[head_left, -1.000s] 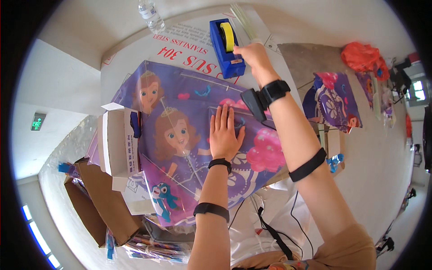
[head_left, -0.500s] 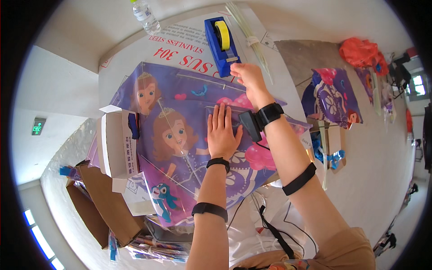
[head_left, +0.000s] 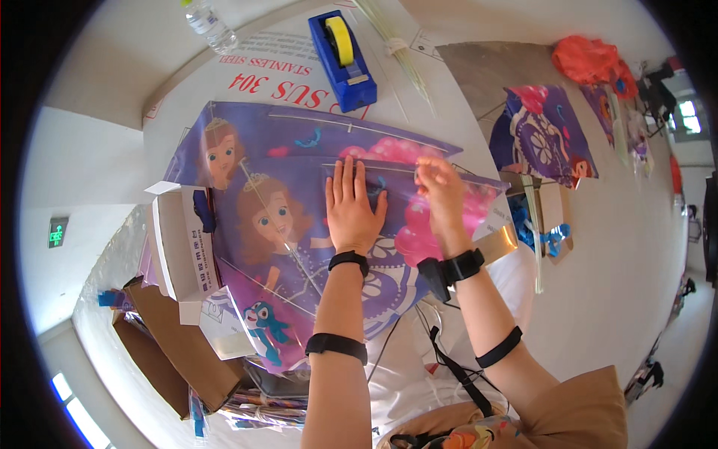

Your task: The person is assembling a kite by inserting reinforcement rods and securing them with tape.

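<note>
My left hand lies flat, fingers stretched, on a kite-like purple sheet printed with a cartoon girl and pink balloons. Thin pale rods run across this sheet. Just right of it, my right hand is pinched closed over the sheet's upper right part, close to a rod; whatever is between its fingertips is too small to make out. Another purple printed sheet lies partly under the first. Beyond both stands a blue tape dispenser with a yellow-cored roll.
Thin rods in a bundle lie right of the dispenser, and a water bottle stands far left. An opened white box borders the sheets on the left. Below it is a cardboard box. More printed sheets lie off to the right.
My right hand has left the tape dispenser's front end and come down toward me, over the sheet's upper right part. My left hand still presses flat on the sheet. The view has shifted slightly.
</note>
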Tool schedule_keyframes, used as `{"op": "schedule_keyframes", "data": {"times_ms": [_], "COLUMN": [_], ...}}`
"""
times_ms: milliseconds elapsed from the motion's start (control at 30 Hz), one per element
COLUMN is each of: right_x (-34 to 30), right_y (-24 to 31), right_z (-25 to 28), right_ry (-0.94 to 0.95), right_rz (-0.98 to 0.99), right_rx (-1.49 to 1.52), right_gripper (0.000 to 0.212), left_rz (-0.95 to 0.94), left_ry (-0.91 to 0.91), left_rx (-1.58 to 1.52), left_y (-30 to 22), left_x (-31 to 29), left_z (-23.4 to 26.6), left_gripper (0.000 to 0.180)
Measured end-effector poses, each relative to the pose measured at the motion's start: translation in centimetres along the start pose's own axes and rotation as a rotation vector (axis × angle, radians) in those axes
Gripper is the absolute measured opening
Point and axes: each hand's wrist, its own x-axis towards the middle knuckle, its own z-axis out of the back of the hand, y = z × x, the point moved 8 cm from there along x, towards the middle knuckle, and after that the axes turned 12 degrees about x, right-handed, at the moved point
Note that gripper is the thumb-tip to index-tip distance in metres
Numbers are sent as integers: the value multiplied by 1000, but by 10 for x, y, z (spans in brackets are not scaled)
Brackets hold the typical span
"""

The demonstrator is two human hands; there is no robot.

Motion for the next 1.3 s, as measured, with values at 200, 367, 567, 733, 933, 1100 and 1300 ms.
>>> {"op": "schedule_keyframes", "data": {"times_ms": [200, 367, 567, 733, 933, 1100, 1300], "right_x": [-25, -16, -50, -71, -54, -43, -30], "right_y": [-23, -25, -38, -35, -36, -22, -32], "right_z": [-18, -31, -43, -33, -22, -34, -26], "right_ry": [-125, -234, 4, 83, 70, 78, 60], "right_rz": [-69, -85, -50, -90, -137, -220, -362], "right_rx": [-10, 115, 262, 264, 377, 476, 546], "right_gripper": [42, 35, 25, 22, 18, 17, 13], "left_rz": [-10, -29, -27, -73, -312, -318, -329], "left_ry": [3, -2, 46, 112, 189, 254, 198], "left_rx": [10, 21, -53, -141, -94, -273, -292], "left_y": [1, -4, -2, 5, -7, -14, -14], "left_x": [-2, 1, -2, -1, 19, 26, 24], "left_z": [-2, 1, 1, 5, 24, 18, 12], "left_gripper": [65, 64, 71, 65, 53, 41, 35]}}
